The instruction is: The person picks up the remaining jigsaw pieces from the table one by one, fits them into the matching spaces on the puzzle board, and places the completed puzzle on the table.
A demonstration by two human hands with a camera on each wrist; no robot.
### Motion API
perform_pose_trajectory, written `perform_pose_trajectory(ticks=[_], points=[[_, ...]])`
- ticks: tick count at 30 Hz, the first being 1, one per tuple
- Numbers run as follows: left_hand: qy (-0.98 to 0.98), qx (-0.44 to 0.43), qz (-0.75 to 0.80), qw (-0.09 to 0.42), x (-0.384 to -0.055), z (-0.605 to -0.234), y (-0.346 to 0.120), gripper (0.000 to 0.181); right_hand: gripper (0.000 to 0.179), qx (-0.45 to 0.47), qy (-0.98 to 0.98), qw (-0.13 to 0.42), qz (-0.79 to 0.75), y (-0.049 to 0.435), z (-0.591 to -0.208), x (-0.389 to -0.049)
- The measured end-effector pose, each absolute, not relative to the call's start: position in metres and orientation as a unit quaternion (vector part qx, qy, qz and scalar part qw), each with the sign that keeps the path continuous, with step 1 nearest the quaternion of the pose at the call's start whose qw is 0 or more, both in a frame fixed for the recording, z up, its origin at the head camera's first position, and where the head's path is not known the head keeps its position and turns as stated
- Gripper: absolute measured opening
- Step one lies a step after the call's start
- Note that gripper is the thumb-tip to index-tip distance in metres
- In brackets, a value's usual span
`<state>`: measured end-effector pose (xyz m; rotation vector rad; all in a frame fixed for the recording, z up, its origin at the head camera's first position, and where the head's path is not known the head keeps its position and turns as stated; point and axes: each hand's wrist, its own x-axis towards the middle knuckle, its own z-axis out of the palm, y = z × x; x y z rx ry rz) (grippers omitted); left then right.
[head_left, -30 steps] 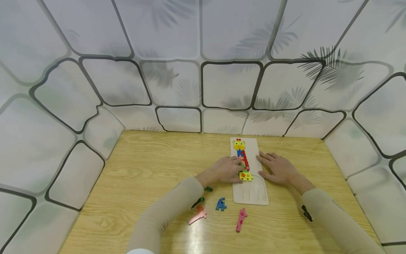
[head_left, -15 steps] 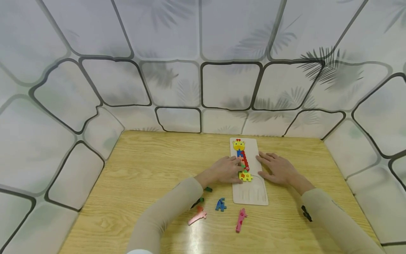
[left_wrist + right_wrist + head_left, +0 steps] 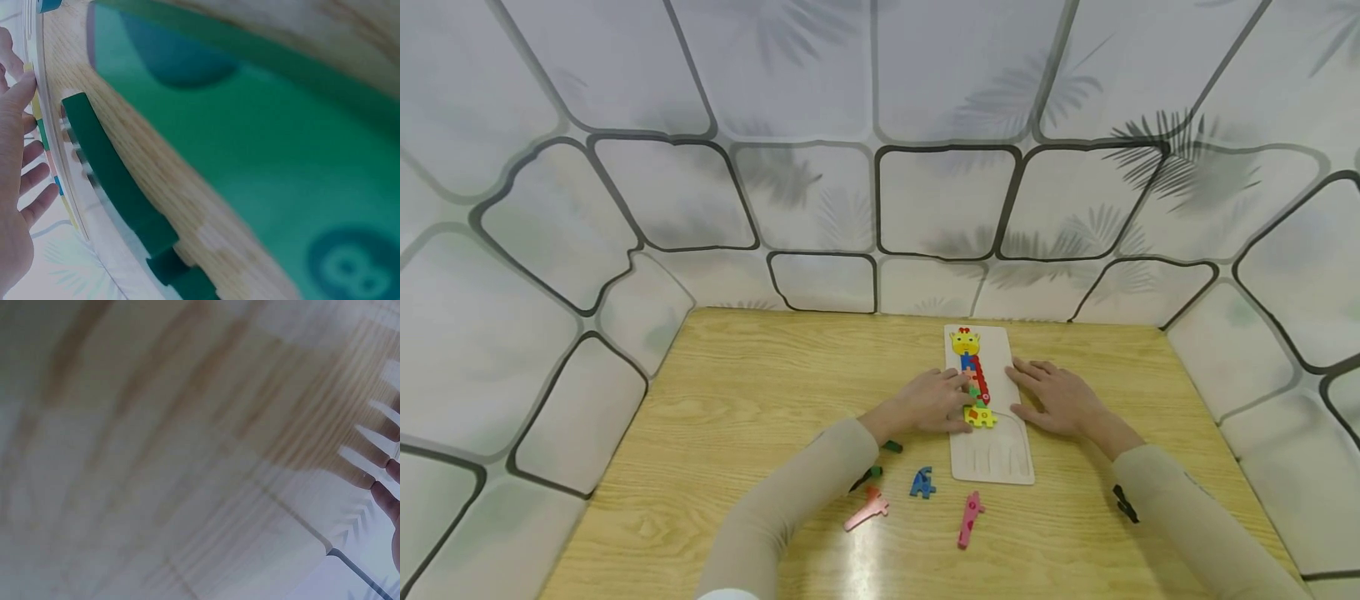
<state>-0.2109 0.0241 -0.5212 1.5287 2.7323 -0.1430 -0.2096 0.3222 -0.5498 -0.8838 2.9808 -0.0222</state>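
A pale wooden puzzle board (image 3: 992, 467) lies on the table in the head view. On its left part stands a giraffe figure: a yellow head (image 3: 966, 342), a blue piece (image 3: 967, 362) and a red strip (image 3: 982, 382) below it, and a yellow body piece (image 3: 980, 417) at the bottom. My left hand (image 3: 928, 402) reaches over the neck pieces from the left, its thumb touching the yellow body piece and its fingers loosely spread. My right hand (image 3: 1060, 402) rests with straight fingers along the board's right edge. Its fingertips (image 3: 383, 494) meet the table in the right wrist view.
Loose puzzle pieces lie on the wooden table (image 3: 760, 375) before the board: a blue one (image 3: 922, 482), a pink one (image 3: 971, 518), a salmon one (image 3: 868, 510) and green ones (image 3: 119, 175) beside the left forearm. Patterned walls (image 3: 820, 200) stand around the table.
The yellow body piece has shifted very slightly left under the left thumb. The right hand and the loose pieces stay put.
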Motion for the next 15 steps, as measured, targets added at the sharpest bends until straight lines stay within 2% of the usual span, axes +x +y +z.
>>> perform_pose_trajectory(ticks=[15], points=[[0.872, 0.488, -0.037, 0.013, -0.2106, -0.52, 0.0231, 0.052, 0.074, -0.289, 0.957, 0.015, -0.009, 0.3216, -0.5477, -0.2092]])
